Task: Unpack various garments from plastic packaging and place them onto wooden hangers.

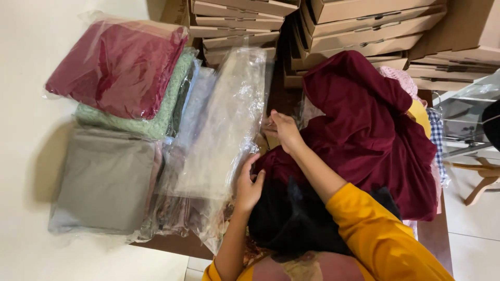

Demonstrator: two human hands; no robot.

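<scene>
While my left hand (249, 187) is curling its fingers around the near edge of an empty clear plastic bag (224, 130), my right hand (284, 130) is pinching the same bag's far side edge between thumb and fingertips, so both hands are closed on the bag and it is lying stretched between them, slanting up toward the cardboard boxes (359, 26). I am seeing nothing inside it; the film is only showing the other packets beneath.

Just to the left, sealed bags are holding folded cloth: a maroon packet (117, 65) is sitting on top of a pale green packet (140, 122), and a grey packet (101, 182) is lying nearer to me, touching the green one. More thin packets (195, 101) are leaning between that stack and my bag, their contents too blurred by the plastic to tell.

To the right of my hands, a loose maroon garment (375, 130) is lying heaped and unbagged, its edge touching my right wrist, with a black cloth (291, 218) bunched under my forearms. Flat cardboard boxes are standing stacked along the far side, shut, so I cannot tell what is in them.

Open room is lying mostly to the left, on the pale floor (26, 156) beyond the packets; on the right a wooden chair leg (482, 190) and a wire rack (463, 125) are crowding the edge.
</scene>
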